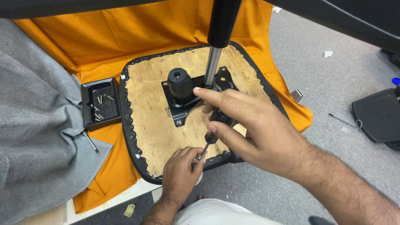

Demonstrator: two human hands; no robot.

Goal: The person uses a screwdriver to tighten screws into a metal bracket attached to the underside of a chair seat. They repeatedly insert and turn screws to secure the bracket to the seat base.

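Two hands on one screwdriver point(214, 129) at the near edge of the upturned seat base point(154, 112).
Our right hand point(254, 129) clamps its black handle; our left hand point(181, 171) pinches the tip, shaft slanting down-left toward us.

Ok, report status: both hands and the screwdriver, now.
Right hand grips screwdriver handle. Left hand pinches its tip at a screw on the seat base edge. Nothing in the way there.
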